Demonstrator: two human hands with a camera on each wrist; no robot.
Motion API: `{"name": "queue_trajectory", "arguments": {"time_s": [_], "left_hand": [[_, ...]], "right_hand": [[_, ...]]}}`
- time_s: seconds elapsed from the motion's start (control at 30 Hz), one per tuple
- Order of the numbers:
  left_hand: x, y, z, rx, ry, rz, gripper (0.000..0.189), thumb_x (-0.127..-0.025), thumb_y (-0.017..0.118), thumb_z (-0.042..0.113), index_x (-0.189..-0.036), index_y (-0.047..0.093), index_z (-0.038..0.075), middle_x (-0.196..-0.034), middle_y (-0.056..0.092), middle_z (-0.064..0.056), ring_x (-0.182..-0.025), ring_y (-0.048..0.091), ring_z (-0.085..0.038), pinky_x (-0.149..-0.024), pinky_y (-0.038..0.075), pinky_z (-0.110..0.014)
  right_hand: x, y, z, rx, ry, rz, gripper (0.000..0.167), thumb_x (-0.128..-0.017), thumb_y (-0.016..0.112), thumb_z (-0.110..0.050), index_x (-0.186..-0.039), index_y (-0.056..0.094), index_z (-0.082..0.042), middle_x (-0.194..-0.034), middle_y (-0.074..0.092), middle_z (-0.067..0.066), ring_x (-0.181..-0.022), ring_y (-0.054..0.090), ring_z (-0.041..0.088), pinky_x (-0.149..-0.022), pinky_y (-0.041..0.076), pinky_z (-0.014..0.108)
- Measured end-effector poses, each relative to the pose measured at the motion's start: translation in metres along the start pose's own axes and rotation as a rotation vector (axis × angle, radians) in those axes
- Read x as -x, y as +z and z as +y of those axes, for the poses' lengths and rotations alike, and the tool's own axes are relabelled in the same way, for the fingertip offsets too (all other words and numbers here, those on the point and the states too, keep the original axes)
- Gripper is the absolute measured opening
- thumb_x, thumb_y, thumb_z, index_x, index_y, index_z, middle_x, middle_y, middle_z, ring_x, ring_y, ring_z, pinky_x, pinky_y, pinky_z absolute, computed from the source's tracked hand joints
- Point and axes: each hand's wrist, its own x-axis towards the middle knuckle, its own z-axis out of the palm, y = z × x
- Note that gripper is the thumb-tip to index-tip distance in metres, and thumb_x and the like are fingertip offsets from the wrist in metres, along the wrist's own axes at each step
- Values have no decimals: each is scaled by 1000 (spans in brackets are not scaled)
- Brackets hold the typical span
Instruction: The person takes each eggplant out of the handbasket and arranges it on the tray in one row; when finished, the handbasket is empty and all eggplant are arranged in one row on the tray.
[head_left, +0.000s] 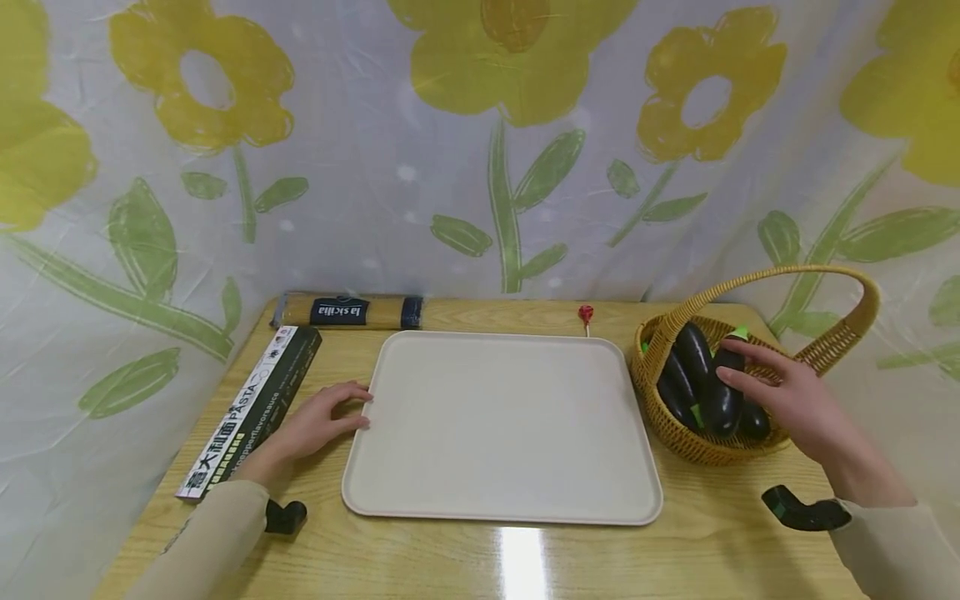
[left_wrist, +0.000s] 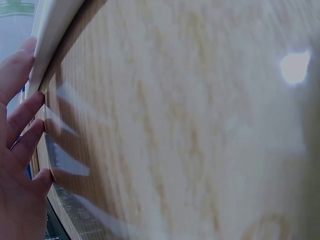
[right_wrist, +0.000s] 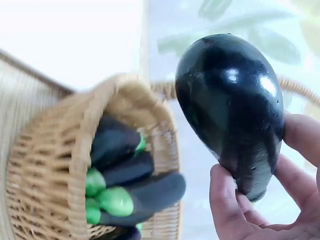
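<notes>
My right hand (head_left: pixel 798 404) grips a glossy dark eggplant (head_left: pixel 722 392) by its narrow end, fingers and thumb round it. In the right wrist view this eggplant (right_wrist: pixel 230 110) is apart from the basket, its fat end up. The wicker basket (head_left: pixel 701 452), with a tall arched handle, contains several more eggplants (right_wrist: pixel 150 192) with green caps. My left hand (head_left: pixel 318 421) rests at the left edge of a white tray (head_left: pixel 502 425). In the left wrist view, the left thumb touches the tray's rim (left_wrist: pixel 47 50) and the other fingertips are down on the table.
A dark-and-white pasta box (head_left: pixel 251 408) lies left of the left hand. Behind it is a packet of spaghetti (head_left: pixel 348 311). A red lollipop (head_left: pixel 586 314) lies beyond the tray. The flowered curtain (head_left: pixel 360 192) hangs behind the wooden table (head_left: pixel 420 558).
</notes>
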Motion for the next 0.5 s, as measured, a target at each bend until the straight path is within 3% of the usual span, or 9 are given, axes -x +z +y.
{"name": "queue_trajectory", "arguments": {"time_s": [0.03, 0.1, 0.2, 0.27, 0.33, 0.43, 0.5], "left_hand": [[0, 0, 0, 3, -1, -2, 35, -91, 71, 25, -122, 64, 9, -139, 53, -19, -134, 39, -43, -112, 26, -60], [-1, 0, -1, 3, -1, -5, 35, -91, 71, 25, -121, 64, 9, -139, 52, -19, -135, 39, -43, -112, 26, -60], [-1, 0, -2, 2, 3, -8, 34, -91, 71, 24, -121, 64, 10, -139, 52, -20, -135, 38, -44, -112, 25, -60], [-2, 0, -2, 2, 6, -8, 34, -91, 72, 24, -120, 64, 10, -139, 52, -20, -135, 38, -44, -112, 25, -60], [-2, 0, -3, -4, 7, -5, 34, -91, 72, 26, -120, 64, 10, -140, 52, -20, -135, 37, -44, -112, 24, -61], [-2, 0, -3, -15, 7, -2, 35, -90, 72, 28, -121, 64, 11, -140, 52, -19, -136, 36, -44, -111, 23, -63], [-1, -1, -3, -23, 5, -1, 36, -90, 72, 29, -121, 64, 11, -141, 52, -19, -136, 35, -44, -111, 22, -64]], "right_hand": [[2, 2, -3, -5, -11, 3, 62, -97, 56, -47, -151, 39, -21, -147, 38, 22, -106, 54, 27, -71, 46, 24], [7, 5, -9, -30, -27, 4, 60, -98, 57, -44, -151, 39, -22, -133, 51, 19, -99, 60, 24, -72, 49, 24], [12, 11, -17, -87, -76, 5, 58, -99, 59, -36, -150, 39, -19, -132, 52, 20, -93, 63, 4, -71, 53, 23], [16, 15, -24, -97, -106, 6, 56, -99, 59, -32, -149, 40, -18, -136, 50, 22, -98, 62, -1, -73, 53, 20], [20, 17, -30, -106, -134, -6, 53, -99, 59, -30, -148, 42, -18, -149, 37, 22, -113, 61, 8, -76, 52, 16], [26, 23, -40, -102, -151, -29, 47, -100, 58, -30, -144, 46, -20, -147, 40, 17, -123, 55, 28, -78, 49, 14], [28, 28, -47, -127, -168, -48, 46, -100, 59, -28, -143, 47, -18, -143, 44, 17, -123, 55, 32, -79, 49, 15]]}}
